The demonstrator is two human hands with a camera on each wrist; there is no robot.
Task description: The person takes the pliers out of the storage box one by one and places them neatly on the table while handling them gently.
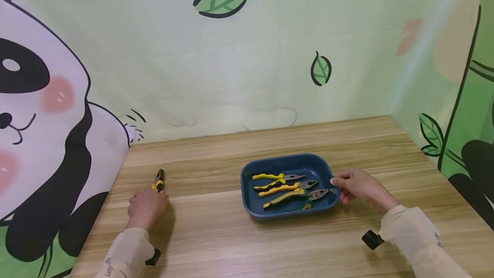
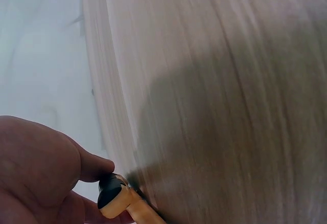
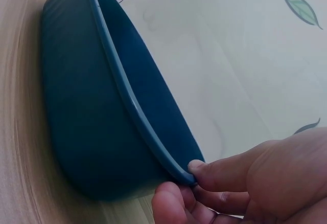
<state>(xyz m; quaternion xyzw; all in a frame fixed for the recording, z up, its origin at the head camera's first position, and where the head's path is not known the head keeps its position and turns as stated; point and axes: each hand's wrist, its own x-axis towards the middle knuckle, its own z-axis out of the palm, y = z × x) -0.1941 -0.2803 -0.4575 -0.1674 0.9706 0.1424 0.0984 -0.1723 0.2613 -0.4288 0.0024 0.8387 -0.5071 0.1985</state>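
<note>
Head view: right hand (image 1: pixel 359 185) pinches smooth, round-cornered blue tray (image 1: pixel 285 216).

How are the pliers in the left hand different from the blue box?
The pliers are smaller; the blue box is bigger. The pliers show orange-yellow and black; the box is blue. The left hand grips the pliers; the right hand pinches the box's rim. Both are held by a hand.

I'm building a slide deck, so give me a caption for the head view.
Left hand grips pliers; right hand holds a blue tray with more pliers inside.
</note>
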